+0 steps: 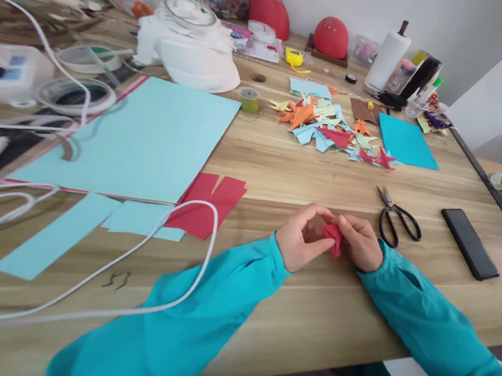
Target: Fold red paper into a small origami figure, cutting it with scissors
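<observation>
A small folded piece of red paper (331,238) is held between my two hands above the wooden table. My left hand (305,237) pinches its left side between thumb and fingers. From the right, my right hand (360,240) grips its edge with thumb and forefinger; its other fingers are curled and partly hidden. Black-handled scissors (390,215) lie just right of my right hand, points facing away. Beyond my hands is a pile of folded paper cranes (301,113) in orange, red, pale green and light blue.
Large light-blue sheets (148,139) lie at left, with blue strips (58,236) and red paper pieces (216,199) before them. A white cable (147,240) loops across the table near my left sleeve. At right are a black phone (469,243) and a bright blue sheet (407,141); a thread spool (249,100) stands mid-table.
</observation>
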The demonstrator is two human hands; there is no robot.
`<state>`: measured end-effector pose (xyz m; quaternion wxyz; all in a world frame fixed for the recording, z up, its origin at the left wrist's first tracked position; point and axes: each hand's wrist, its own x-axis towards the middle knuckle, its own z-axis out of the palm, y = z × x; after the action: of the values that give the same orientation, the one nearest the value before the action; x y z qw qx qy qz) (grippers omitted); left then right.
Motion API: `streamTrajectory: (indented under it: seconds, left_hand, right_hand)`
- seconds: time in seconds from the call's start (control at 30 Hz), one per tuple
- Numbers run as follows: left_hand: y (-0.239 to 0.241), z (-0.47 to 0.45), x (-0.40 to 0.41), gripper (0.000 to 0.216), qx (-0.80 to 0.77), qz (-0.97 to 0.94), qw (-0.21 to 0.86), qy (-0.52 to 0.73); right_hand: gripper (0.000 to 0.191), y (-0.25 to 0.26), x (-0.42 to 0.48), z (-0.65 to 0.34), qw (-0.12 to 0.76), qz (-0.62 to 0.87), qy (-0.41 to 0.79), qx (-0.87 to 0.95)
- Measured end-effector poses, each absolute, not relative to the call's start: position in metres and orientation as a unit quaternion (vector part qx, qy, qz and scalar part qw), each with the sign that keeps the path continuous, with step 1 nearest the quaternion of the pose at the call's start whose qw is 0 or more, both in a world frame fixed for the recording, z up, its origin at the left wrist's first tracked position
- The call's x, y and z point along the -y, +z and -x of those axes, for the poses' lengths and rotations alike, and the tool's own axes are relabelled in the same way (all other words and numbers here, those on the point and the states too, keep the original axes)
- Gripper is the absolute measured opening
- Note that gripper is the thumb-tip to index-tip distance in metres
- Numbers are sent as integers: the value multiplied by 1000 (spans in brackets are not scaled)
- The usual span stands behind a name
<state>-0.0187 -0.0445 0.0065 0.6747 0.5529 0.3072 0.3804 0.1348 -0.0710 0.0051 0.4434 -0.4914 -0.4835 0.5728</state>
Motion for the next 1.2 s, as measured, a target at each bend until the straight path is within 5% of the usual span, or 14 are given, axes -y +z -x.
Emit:
streamTrajectory:
  seconds: [0.2,0.6,0.93,1.2]
  left_hand:
    - [16,19,44,20,-333,-561,636,413]
    - [20,21,35,33,-387,-432,719,384]
    - [17,21,35,30,-378,-467,688,407]
    - [16,21,33,28,-384,-499,634,448]
  right_hand:
    - [37,7,72,-134,454,477,561,503]
    - [12,14,75,-129,435,444,558,550]
    - [19,12,73,-129,499,441,574,476]
    - [24,6,73,-135,461,458,562,511]
